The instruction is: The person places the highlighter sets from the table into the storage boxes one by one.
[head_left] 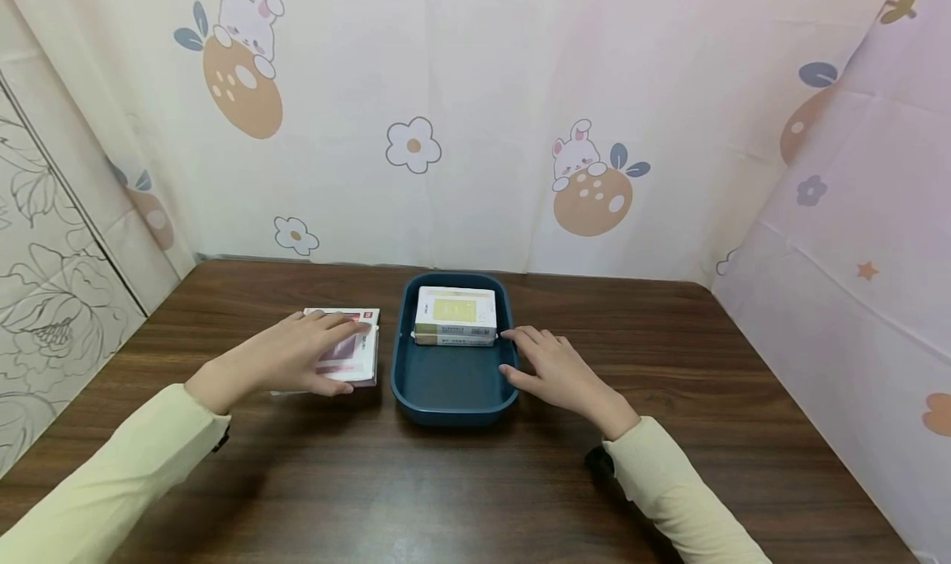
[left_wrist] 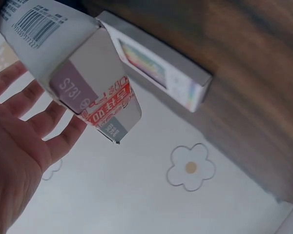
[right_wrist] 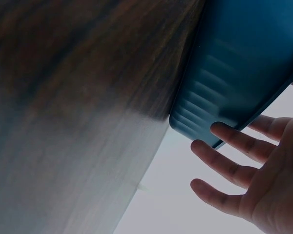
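Note:
My left hand [head_left: 300,351] lies over a white box with a pink-purple picture [head_left: 364,366], left of the tray, fingers spread across its top and thumb by its near side. The left wrist view shows that box's end [left_wrist: 100,92] marked S731 with red print, and a thinner box with a rainbow-coloured panel [left_wrist: 156,63] on the table side of it. A dark blue tray [head_left: 455,386] stands in the middle, with white boxes [head_left: 455,306] stacked in its far half. At the tray's right rim is my right hand [head_left: 553,370], its fingers loosely extended.
A dark brown wooden table [head_left: 446,498] carries everything. Behind it hangs a pale curtain [head_left: 483,118] printed with rabbits and flowers, which also runs along the right side. A white panel with flower line drawings [head_left: 55,300] stands at the left.

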Available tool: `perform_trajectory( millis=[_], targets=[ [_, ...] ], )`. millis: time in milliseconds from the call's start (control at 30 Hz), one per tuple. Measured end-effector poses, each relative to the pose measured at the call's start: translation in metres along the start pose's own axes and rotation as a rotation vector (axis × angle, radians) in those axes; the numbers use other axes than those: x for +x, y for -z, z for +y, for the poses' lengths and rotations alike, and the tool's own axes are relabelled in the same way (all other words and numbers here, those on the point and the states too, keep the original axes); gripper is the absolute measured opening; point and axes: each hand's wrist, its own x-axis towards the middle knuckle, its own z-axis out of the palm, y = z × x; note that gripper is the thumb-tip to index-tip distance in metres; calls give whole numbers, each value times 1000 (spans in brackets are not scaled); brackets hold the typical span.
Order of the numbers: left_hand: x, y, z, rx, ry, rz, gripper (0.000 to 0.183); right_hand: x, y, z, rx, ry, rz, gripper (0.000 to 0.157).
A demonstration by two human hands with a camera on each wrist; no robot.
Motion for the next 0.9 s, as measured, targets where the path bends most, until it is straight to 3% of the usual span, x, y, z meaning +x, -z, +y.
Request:
perform_trajectory(
  millis=[300,567,900],
  targets=[
    [14,12,5,46,-63,69,79,0,0,1,5,1,1,53],
    [24,19,17,33,-83,56,79,0,-1,0,10,2,-4,53],
    [43,16,32,24,-103,24,79,-1,0,0,13,1,0,54]
  ],
)
